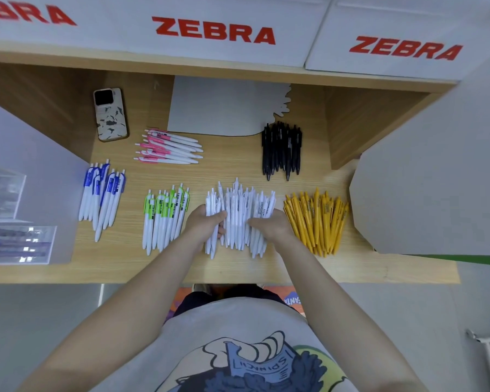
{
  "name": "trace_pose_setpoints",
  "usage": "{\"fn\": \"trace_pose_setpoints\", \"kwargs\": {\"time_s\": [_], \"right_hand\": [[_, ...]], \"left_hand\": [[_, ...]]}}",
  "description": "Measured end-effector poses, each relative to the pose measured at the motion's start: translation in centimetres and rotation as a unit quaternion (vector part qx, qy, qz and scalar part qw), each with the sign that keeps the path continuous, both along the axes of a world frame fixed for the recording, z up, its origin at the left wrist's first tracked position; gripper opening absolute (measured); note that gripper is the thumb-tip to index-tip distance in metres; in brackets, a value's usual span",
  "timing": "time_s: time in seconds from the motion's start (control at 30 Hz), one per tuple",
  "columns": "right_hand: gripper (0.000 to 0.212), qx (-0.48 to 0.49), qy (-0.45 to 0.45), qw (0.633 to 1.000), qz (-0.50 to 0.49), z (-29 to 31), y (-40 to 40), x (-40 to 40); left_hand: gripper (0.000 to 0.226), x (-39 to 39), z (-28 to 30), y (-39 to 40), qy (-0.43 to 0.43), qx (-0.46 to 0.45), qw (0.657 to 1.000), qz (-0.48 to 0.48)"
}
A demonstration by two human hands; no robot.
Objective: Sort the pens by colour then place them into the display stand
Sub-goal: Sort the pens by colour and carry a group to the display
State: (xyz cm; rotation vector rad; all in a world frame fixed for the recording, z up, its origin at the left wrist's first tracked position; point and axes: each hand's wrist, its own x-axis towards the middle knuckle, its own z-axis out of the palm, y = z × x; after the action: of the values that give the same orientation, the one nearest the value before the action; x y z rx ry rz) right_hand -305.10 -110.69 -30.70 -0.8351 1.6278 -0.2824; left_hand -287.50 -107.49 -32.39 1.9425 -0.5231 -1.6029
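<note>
Both hands grasp the white pens (239,213) at frame centre: left hand (204,222) curled round the pile's left edge, right hand (272,226) round its right. Green pens (164,216) left, yellow pens (317,222) right; stand (9,222) far left.

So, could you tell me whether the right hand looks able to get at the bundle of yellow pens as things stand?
Probably yes: the right hand grips the all-white pens, and the bundle of yellow pens lies directly beside it with nothing between.
</note>
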Motion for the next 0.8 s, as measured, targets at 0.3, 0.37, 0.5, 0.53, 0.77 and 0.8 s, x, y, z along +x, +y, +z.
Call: {"fn": "trace_pose_setpoints", "kwargs": {"time_s": [0.3, 0.37, 0.5, 0.53, 0.77, 0.8], "right_hand": [[0.017, 0.007, -0.058, 0.998, -0.026, 1.1, -0.2, -1.2], [0.019, 0.014, -0.049, 0.998, -0.028, 1.0, -0.2, -1.2], [0.025, 0.03, -0.114, 0.993, -0.012, 2.1, -0.4, -1.2], [0.028, 0.035, -0.15, 0.988, -0.01, 2.7, -0.5, -1.1], [0.034, 0.017, -0.221, 0.975, 0.013, 5.6, -1.9, -0.9], [0.035, 0.014, -0.225, 0.974, 0.01, 5.8, -2.2, -1.0]], "left_hand": [[0.022, 0.2, 0.8, 0.3, 0.052, -0.019, 0.998, -0.012], [0.019, 0.0, 1.0, 0.3, 0.064, -0.017, 0.998, 0.004], [0.019, -0.5, 2.1, 0.3, 0.134, -0.038, 0.99, 0.004], [0.022, -0.8, 2.7, 0.2, 0.163, -0.047, 0.985, -0.006], [0.044, -2.2, 5.8, -1.1, 0.245, -0.082, 0.964, -0.057], [0.05, -2.2, 5.9, -1.3, 0.246, -0.086, 0.963, -0.069]]}}
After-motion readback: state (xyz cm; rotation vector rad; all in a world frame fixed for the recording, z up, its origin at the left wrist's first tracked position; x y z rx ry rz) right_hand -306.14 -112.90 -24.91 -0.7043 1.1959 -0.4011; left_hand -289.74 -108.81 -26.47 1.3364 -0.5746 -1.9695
